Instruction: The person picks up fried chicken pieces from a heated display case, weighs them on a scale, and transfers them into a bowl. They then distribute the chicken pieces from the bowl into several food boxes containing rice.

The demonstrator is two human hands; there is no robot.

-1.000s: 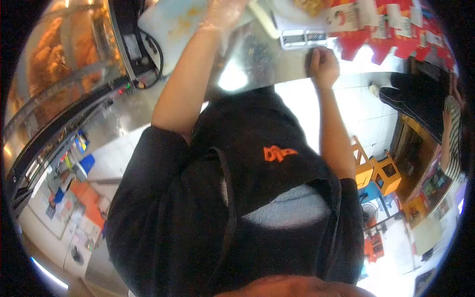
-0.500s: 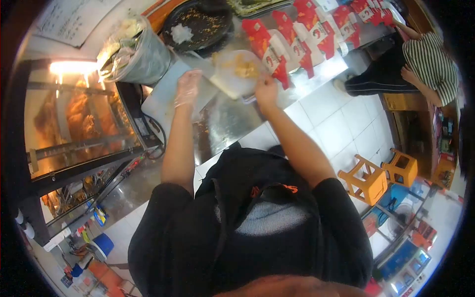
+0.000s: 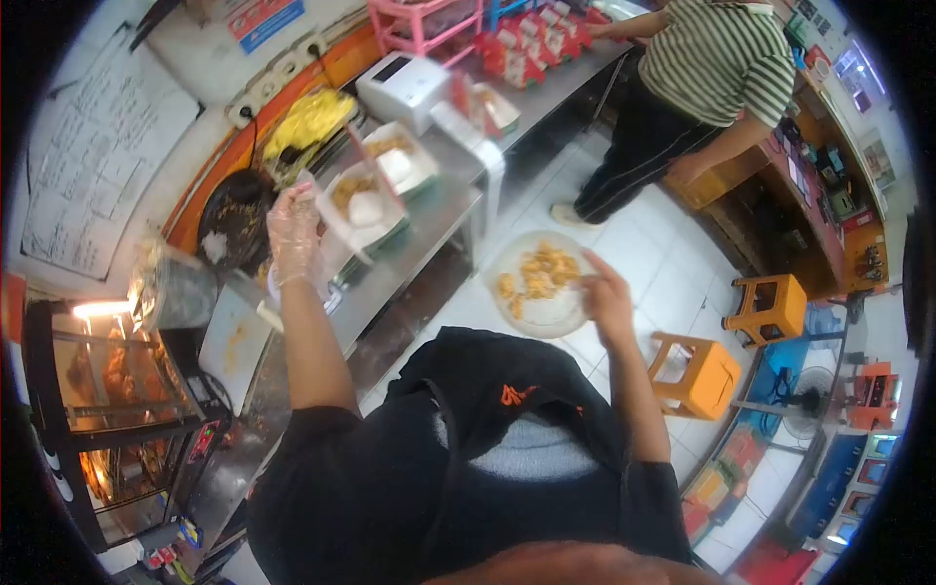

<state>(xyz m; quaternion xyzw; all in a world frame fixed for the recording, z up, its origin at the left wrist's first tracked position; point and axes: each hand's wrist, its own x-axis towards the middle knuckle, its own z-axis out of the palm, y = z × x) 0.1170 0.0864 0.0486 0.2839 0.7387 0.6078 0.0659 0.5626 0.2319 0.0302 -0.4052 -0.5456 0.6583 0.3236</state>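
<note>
My right hand [image 3: 609,300] grips the rim of a round pale plate [image 3: 546,317], held out over the floor. Pieces of yellow-brown fried food [image 3: 539,276] lie on it. My left hand [image 3: 295,231], in a clear plastic glove, is at the near edge of an open food box [image 3: 388,232] on the steel counter. Its fingers are bent together, and what they hold, if anything, is too small to make out. Inside that box are a white mound [image 3: 366,209] and brown food. A second open box [image 3: 419,174] stands just behind it.
A cutting board [image 3: 232,336] and a dark pan [image 3: 232,219] are at the left, near a lit glass cabinet [image 3: 117,390]. A white machine [image 3: 403,90] stands behind the boxes. Another person [image 3: 717,58] stands at the upper right, and orange stools [image 3: 697,375] are on the floor.
The view has turned right. The plate, in my right hand, has moved from over the counter to over the floor. My left hand has gone from near the cutting board to an open box.
</note>
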